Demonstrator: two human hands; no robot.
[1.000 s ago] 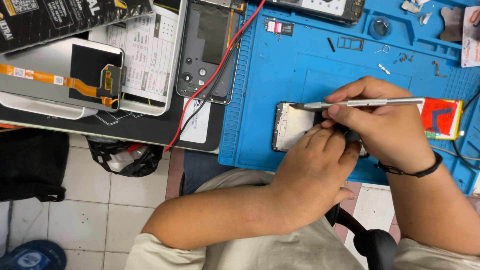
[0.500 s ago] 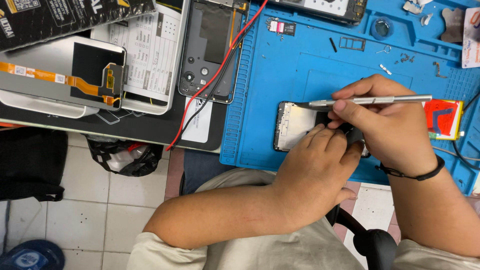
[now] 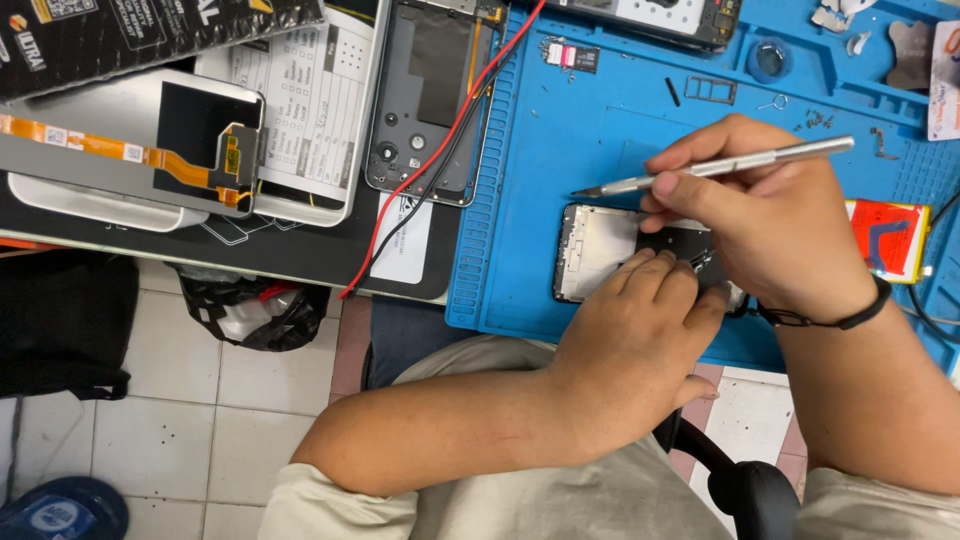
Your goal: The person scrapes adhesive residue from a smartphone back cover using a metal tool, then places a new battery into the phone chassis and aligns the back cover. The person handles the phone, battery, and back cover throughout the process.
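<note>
An opened phone frame [image 3: 600, 250] lies on the blue work mat [image 3: 560, 140], its white inner side up. My left hand [image 3: 640, 350] rests on its lower edge, fingers pressing on the dark part in the middle. My right hand [image 3: 770, 220] hovers above the frame and grips a thin silver tool [image 3: 740, 165] held nearly level, its pointed tip aimed left, clear of the frame. A black band circles my right wrist. A red and yellow battery [image 3: 885, 240] lies to the right, partly behind my right hand.
A dark phone back cover [image 3: 425, 100] with red and black wires [image 3: 440, 150] across it lies left of the mat. Further left sit a display panel with an orange flex cable [image 3: 130, 155] and a paper form [image 3: 310, 100]. Small screws and a card tray [image 3: 710, 90] lie on the mat.
My right hand has lifted and swung the silver tool up and to the left, away from the frame. My left hand has stayed on the frame.
</note>
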